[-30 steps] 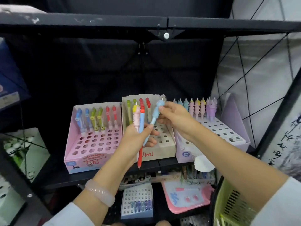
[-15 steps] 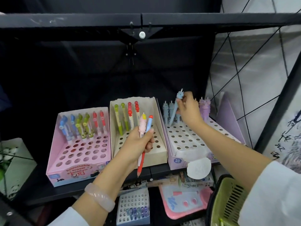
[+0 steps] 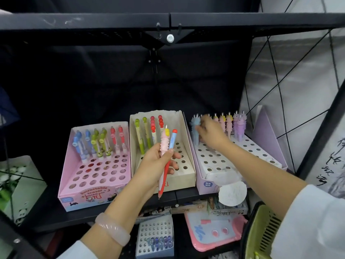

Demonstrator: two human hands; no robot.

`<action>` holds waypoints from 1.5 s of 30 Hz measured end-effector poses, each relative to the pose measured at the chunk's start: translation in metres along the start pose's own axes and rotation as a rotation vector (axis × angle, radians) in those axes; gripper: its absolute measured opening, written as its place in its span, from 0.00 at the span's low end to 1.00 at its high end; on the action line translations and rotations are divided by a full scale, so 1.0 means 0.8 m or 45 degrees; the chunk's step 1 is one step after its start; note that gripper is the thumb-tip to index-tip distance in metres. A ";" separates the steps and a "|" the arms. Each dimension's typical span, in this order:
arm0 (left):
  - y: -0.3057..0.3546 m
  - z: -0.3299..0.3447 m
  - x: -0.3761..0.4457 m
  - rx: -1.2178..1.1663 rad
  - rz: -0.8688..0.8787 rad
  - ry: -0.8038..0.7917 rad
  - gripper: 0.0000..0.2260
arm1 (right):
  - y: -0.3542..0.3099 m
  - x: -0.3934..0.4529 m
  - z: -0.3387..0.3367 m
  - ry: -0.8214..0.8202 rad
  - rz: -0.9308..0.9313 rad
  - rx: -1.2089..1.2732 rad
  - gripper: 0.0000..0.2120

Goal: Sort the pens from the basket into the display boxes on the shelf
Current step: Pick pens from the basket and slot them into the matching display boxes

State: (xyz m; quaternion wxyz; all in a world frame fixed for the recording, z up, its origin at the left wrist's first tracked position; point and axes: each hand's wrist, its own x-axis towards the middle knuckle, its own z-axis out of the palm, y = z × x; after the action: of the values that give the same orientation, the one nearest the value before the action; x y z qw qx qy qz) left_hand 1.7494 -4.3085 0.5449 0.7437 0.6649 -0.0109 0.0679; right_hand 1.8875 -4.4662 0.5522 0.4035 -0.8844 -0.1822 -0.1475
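I am seeing my left hand [image 3: 158,161] hovering in front of the cream display box [image 3: 182,176], fingers curled round two pens held upright: a pink ridged pen [image 3: 164,144] and a blue pen with a red cap [image 3: 172,140], its red lower barrel pointing down past the shelf edge. A pale bracelet [image 3: 113,228] is sitting on that wrist. My right hand [image 3: 211,132] is reaching into the back left corner of the lilac display box [image 3: 224,165], fingers curled around a light blue pen [image 3: 195,131] standing at the end of the back row; motion blur is hiding whether its tip is seated in a hole. Beside it, pink, yellow and purple pens [image 3: 233,126] are standing in that same row. The cream box is holding green and red-topped pens along its back, and the pink display box [image 3: 97,184] to the left is carrying blue, green and red ones in its rear holes. All three boxes are resting side by side on a black metal shelf [image 3: 56,212], under another black shelf above. A green basket [image 3: 261,234] is showing at the lower right, its contents hidden from me. Below the shelf, a small box of blue pens [image 3: 155,238] and a pink drawing board [image 3: 214,232] are lying. A white wall with black diagonal lines is rising to the right.
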 end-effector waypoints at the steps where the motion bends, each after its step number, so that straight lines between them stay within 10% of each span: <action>1: 0.001 -0.001 -0.001 0.004 0.011 0.002 0.06 | 0.002 -0.006 0.006 -0.035 0.009 -0.057 0.10; 9: 0.010 -0.001 -0.007 -0.056 0.090 0.025 0.06 | -0.037 -0.024 -0.011 0.269 -0.079 0.082 0.07; 16: 0.014 -0.002 -0.015 -0.084 0.127 0.019 0.07 | -0.099 -0.083 0.001 -0.446 -0.038 0.627 0.06; 29: 0.017 -0.101 -0.035 0.182 0.077 0.451 0.06 | -0.149 -0.056 0.016 0.083 -0.033 0.671 0.06; 45: 0.022 -0.175 -0.062 0.026 0.101 0.575 0.06 | -0.223 -0.047 0.079 0.080 -0.289 0.353 0.03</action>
State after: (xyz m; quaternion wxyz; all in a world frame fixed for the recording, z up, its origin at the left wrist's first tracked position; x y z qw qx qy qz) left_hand 1.6877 -4.1724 0.5411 0.7174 0.6393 0.1303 0.2442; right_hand 1.7825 -4.3167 0.6145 0.5079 -0.7891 -0.2866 -0.1932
